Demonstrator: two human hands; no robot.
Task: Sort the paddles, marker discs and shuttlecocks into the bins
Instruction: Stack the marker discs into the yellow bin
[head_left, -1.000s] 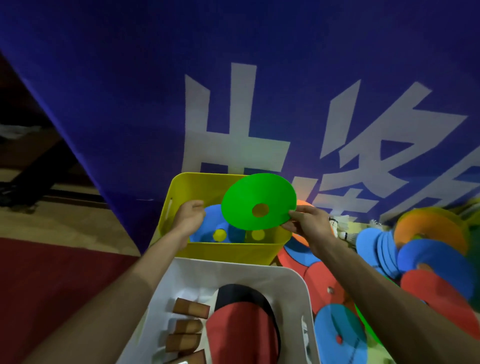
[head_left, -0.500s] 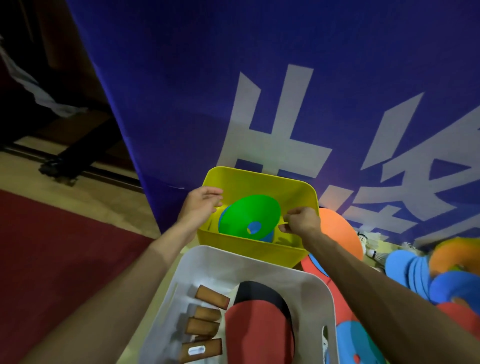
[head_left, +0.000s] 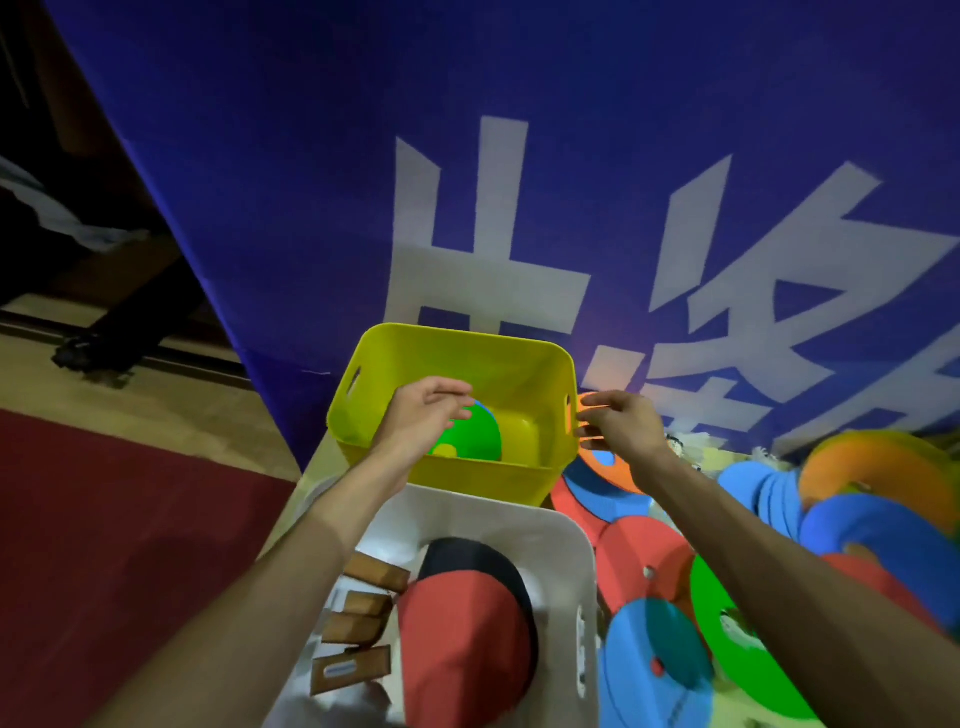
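A large blue fabric banner (head_left: 311, 156) printed with big white characters is hung upright. A dark red carpet (head_left: 104, 519) is laid beside pale wooden flooring (head_left: 171, 410), where a black stand base (head_left: 117, 335) is set.

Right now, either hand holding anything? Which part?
Left hand: nothing, open above the green disc in the yellow bin. Right hand: fingers at the rim of the orange disc; whether it grips cannot be told.

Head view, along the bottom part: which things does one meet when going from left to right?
Red carpet → wooden paddle handles → red paddle → right wall of the white bin → blue disc → green disc.
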